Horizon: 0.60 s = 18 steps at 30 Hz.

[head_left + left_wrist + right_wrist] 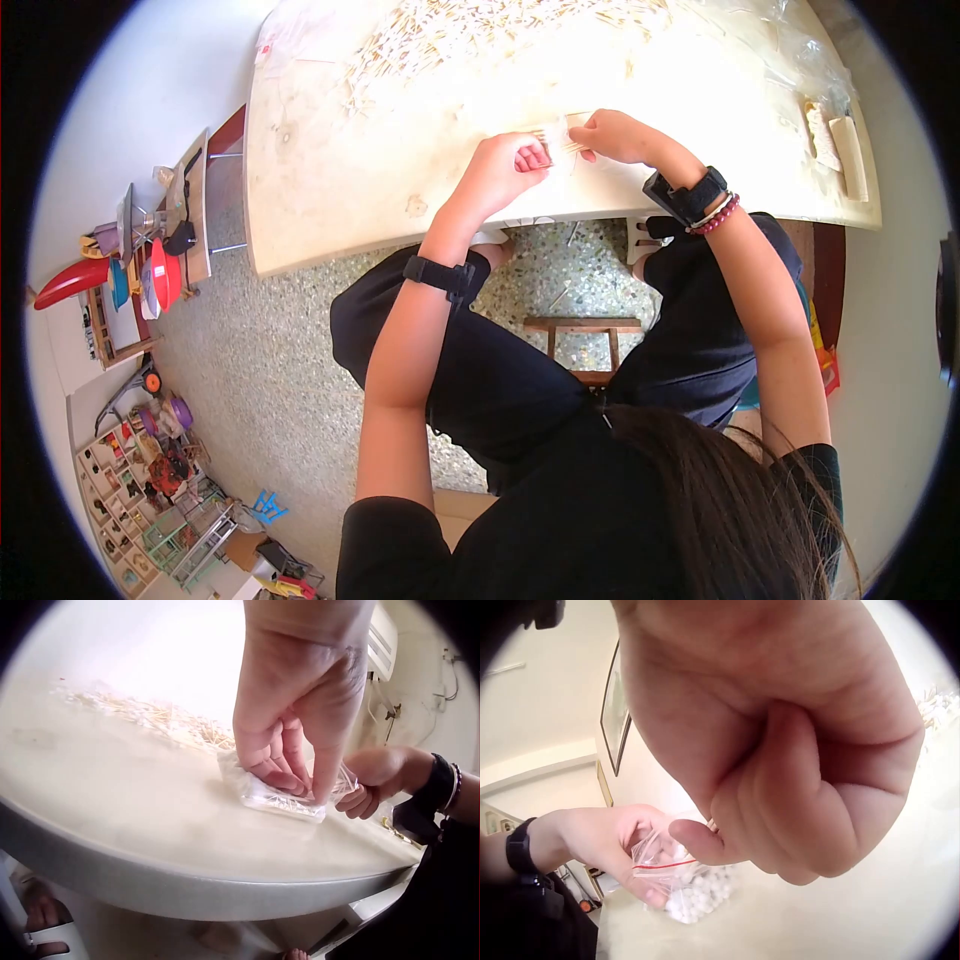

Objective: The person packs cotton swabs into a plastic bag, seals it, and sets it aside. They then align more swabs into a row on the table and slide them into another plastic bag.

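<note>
The wide, cream, smooth tabletop (345, 190) with a curved front edge spans the upper half of the head view, above a speckled grey stone floor (290, 340). A broad scatter of thin, pale, white-tipped cotton swabs (440, 35) lies across its upper middle. A small brown wooden stool (585, 324) stands on the floor below the tabletop, near the centre of the frame. Two long, pale, wrapped bundles (850, 158) lie side by side at the tabletop's right end.

Near the tabletop's front edge, just right of the upper centre, the left hand (508, 168) has its fingers bent, nearly closed, gripping the small, clear plastic bag with a red strip along its mouth (694, 892). White swab tips fill the bag's bottom, in the lower left of the right wrist view. Beside it, the right hand (618, 137) has its fingers curled tightly, thumb and forefinger pinching a few slender pale sticks (712, 824) at the bag's mouth
</note>
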Each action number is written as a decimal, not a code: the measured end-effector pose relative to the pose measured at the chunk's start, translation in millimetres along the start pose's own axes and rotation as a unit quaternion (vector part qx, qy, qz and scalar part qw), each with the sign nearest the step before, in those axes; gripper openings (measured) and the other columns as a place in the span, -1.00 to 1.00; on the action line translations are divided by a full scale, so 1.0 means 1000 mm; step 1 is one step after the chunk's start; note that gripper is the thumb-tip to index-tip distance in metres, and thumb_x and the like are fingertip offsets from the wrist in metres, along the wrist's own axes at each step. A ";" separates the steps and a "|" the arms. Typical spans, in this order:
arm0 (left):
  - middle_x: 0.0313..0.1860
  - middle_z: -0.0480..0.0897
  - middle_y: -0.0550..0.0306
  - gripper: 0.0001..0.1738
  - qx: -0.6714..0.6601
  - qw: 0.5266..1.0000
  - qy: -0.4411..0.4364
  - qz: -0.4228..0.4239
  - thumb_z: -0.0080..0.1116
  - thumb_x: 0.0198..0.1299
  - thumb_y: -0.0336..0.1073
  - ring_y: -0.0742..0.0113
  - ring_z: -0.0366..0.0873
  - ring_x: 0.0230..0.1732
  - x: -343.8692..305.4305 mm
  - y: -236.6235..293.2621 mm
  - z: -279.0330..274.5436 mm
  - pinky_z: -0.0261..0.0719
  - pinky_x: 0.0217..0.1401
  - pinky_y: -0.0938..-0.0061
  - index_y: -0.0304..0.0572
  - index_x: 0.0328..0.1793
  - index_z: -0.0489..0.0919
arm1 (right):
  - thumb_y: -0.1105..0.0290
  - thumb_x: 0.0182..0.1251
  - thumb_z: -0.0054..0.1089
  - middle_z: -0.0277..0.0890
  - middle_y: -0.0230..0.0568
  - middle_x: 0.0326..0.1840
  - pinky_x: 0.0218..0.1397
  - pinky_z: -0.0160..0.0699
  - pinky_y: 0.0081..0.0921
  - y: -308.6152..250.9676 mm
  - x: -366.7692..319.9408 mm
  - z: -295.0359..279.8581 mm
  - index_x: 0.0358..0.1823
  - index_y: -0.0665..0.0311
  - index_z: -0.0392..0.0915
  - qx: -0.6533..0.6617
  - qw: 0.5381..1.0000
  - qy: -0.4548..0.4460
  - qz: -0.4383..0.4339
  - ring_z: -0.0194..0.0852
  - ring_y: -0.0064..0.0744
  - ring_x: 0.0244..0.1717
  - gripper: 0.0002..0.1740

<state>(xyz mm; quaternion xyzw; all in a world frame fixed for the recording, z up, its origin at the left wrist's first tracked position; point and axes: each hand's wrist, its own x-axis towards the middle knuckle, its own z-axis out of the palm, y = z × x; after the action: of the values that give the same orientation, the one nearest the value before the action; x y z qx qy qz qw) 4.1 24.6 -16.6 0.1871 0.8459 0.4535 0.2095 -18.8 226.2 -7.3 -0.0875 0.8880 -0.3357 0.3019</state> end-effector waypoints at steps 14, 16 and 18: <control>-0.59 0.30 0.39 -0.84 -0.030 0.999 0.032 0.026 0.29 -0.03 -0.45 0.61 0.20 -0.55 0.005 0.001 0.002 0.23 -0.48 0.65 -0.21 -0.32 0.52 | 0.08 0.25 -0.21 0.27 -0.22 -0.75 -0.44 0.18 -0.41 -0.006 -0.001 0.010 -0.72 0.27 0.45 -0.001 0.998 -0.025 -0.054 0.21 -0.39 -0.62 -0.49; -0.60 0.28 0.40 -0.86 -0.038 0.998 0.037 0.023 0.29 -0.03 -0.44 0.62 0.18 -0.55 0.007 0.001 0.003 0.21 -0.49 0.65 -0.22 -0.35 0.54 | 0.06 0.24 -0.21 0.36 -0.15 -0.68 -0.37 0.25 -0.38 -0.009 -0.001 0.013 -0.70 0.25 0.49 -0.002 0.998 -0.024 -0.050 0.31 -0.28 -0.55 -0.49; -0.61 0.26 0.42 -0.88 -0.045 0.998 0.041 0.020 0.30 -0.03 -0.44 0.63 0.16 -0.56 0.006 0.002 0.004 0.20 -0.50 0.66 -0.23 -0.38 0.56 | 0.05 0.22 -0.21 0.46 -0.08 -0.61 -0.30 0.31 -0.35 -0.006 0.000 0.017 -0.69 0.23 0.53 -0.004 0.999 -0.023 -0.045 0.42 -0.18 -0.48 -0.49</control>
<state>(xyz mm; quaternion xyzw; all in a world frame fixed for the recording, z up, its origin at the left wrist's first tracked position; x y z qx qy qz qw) 1.1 31.7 -18.5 0.1756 0.8284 0.5029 0.1732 -9.0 212.5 -12.8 -0.1364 0.8771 -0.3438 0.3065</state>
